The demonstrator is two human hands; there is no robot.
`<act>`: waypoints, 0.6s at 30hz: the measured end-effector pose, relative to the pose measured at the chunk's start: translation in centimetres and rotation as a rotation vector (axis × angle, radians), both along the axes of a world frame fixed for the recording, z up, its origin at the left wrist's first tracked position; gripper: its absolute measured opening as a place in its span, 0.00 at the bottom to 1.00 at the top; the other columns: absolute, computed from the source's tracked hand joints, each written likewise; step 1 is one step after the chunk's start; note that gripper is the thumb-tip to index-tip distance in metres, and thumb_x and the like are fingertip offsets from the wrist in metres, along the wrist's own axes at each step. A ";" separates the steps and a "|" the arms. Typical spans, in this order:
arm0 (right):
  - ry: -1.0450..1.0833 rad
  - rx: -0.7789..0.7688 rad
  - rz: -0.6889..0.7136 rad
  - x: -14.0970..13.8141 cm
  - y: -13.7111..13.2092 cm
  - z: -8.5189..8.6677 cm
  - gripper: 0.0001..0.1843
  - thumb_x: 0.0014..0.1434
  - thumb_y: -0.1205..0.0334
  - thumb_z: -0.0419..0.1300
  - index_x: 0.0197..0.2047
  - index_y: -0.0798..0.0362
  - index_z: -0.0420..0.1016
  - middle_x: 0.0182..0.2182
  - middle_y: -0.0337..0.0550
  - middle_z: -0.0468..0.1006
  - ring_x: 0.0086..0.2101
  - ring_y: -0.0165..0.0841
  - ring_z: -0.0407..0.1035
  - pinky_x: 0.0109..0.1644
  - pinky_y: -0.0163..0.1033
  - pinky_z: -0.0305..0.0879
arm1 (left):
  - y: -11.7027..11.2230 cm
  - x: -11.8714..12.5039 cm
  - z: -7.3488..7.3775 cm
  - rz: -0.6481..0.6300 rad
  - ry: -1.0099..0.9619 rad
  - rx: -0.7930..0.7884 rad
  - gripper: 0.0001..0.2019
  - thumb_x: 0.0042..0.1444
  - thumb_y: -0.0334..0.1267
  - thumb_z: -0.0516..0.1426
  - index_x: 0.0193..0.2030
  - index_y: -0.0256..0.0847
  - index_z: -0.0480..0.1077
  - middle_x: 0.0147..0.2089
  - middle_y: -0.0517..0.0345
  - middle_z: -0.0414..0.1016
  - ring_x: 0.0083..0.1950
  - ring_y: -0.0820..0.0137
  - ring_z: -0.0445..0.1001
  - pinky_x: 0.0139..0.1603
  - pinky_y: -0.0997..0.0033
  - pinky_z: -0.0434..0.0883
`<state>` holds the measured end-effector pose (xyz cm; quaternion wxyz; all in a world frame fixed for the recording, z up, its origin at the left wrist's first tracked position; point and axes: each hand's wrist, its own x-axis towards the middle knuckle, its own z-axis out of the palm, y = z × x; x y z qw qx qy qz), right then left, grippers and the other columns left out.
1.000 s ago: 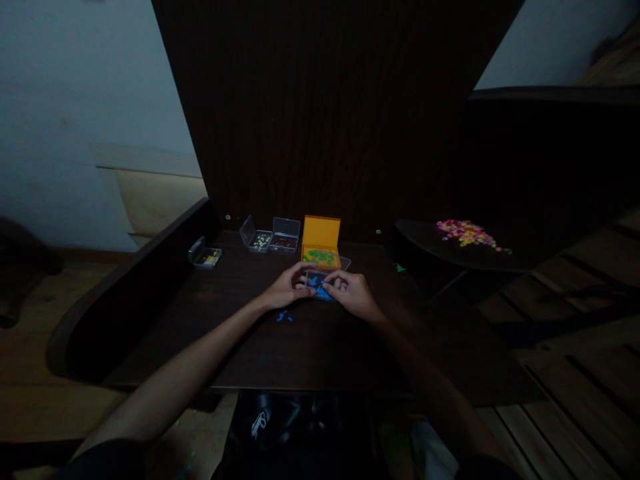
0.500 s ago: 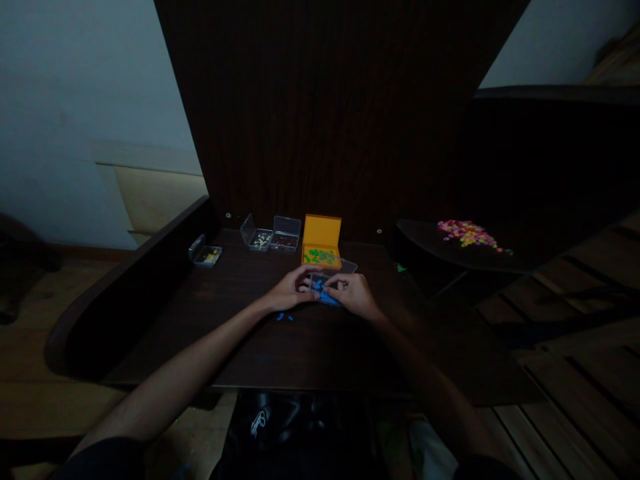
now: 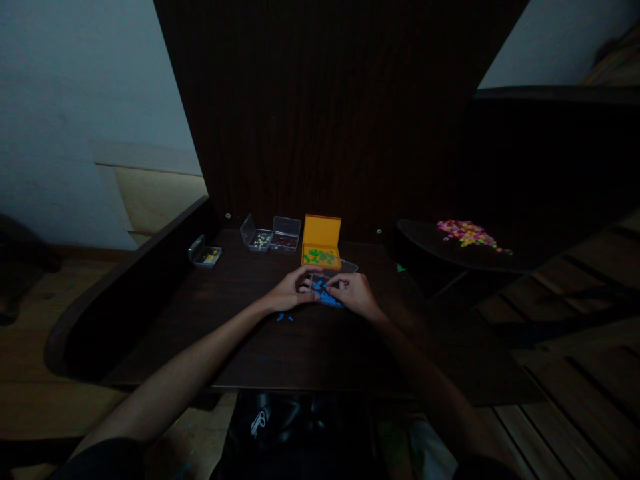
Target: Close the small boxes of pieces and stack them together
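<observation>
A clear plastic box (image 3: 313,283) with its lid raised holds several small blue pieces (image 3: 330,298). My left hand (image 3: 293,291) grips the box at its left side, thumb at the near edge and fingers behind. Over the right part of the box, my right hand (image 3: 354,293) has thumb and fingertips pinched together; whatever is between them is too small to make out. A few loose blue pieces (image 3: 281,317) lie on the dark table just in front of my left hand. Directly behind the box stands an open yellow box (image 3: 323,231) with green pieces (image 3: 320,256) in it.
Clear boxes with raised lids stand farther left: one with white pieces (image 3: 263,239), one with dark pieces (image 3: 286,242), one with yellow pieces (image 3: 213,255). A pink and yellow heap (image 3: 469,235) lies on a side ledge at right. A green scrap (image 3: 401,268) lies nearby.
My right hand's fingertips have shifted very slightly over the box, and the blue pieces inside lie a little differently. My left hand stays in place on the box.
</observation>
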<state>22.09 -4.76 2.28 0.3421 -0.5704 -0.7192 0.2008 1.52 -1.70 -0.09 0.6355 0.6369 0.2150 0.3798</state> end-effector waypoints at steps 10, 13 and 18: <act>-0.054 0.028 0.008 -0.3 -0.2 0.2 0.11 0.52 0.68 0.60 0.34 0.55 0.85 0.16 0.35 0.70 0.19 0.25 0.57 0.24 0.31 0.51 | 0.0 -0.1 0.3 0.009 -0.004 -0.018 0.30 0.45 0.30 0.69 0.56 0.40 0.69 0.60 0.46 0.66 0.45 0.71 0.73 0.44 0.69 0.74; -0.069 0.015 0.030 -0.4 -0.3 0.4 0.12 0.53 0.68 0.59 0.34 0.54 0.86 0.16 0.36 0.70 0.19 0.25 0.57 0.24 0.31 0.51 | 0.1 -0.3 0.4 0.014 0.001 -0.025 0.29 0.45 0.30 0.69 0.56 0.40 0.68 0.59 0.47 0.67 0.45 0.70 0.73 0.45 0.67 0.74; -0.021 0.072 0.057 -0.6 -0.6 0.6 0.12 0.53 0.68 0.58 0.35 0.55 0.85 0.16 0.35 0.69 0.19 0.25 0.57 0.25 0.31 0.53 | 0.6 -0.6 0.3 0.039 0.007 -0.032 0.30 0.45 0.30 0.69 0.56 0.41 0.68 0.56 0.50 0.70 0.45 0.70 0.73 0.45 0.67 0.74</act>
